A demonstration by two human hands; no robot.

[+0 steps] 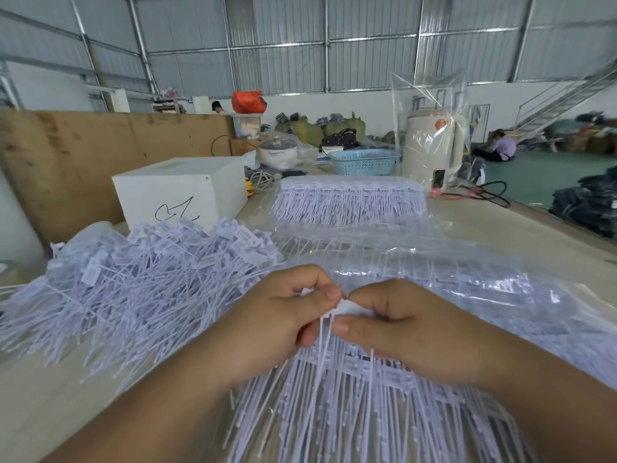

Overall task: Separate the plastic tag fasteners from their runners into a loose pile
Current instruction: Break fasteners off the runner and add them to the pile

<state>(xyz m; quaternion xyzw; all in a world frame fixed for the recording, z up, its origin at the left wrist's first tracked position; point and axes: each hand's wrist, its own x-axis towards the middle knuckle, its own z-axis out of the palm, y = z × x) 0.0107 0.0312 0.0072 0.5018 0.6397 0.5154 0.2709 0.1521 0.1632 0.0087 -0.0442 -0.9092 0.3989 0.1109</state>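
**Lan:** Fingers on both sides are pinched shut on plastic. The left hand [283, 315] nips a fastener [323, 342] between thumb and forefinger, and the right hand [410, 332] curls round the flat white head end of the strip [347, 309], with the two grips almost touching.

**Minh:** Biggest risk from here?

**Lan:** The loose pile [133, 289] on the left. It is large and heaped near the table's [500, 222] near edge, and the left forearm lies just beside it. A careless sweep of that arm could push stems over the edge, I'd say.

**Minh:** And the runner bunch?

**Lan:** The unseparated bunch [350, 412] sits under and in front of the hands, resting on crinkled clear wrap [467, 289]. If the right hand loosens, the whole comb could slide on that slick film and tangle with what is already freed.

**Minh:** Smallest worry?

**Lan:** The one fastener being pulled. A skewed twist might snap the thin stem rather than the joint, or drag a neighbour off with it.

**Minh:** Which way does it point?

**Lan:** Its long axis runs roughly from the pinch down toward the person, head up at the fingers, thin tail hanging toward the bottom of the view. The stems in the bunch fan the same way, heads away, tips near. The sealed pack [350, 202] farther back lies likewise.
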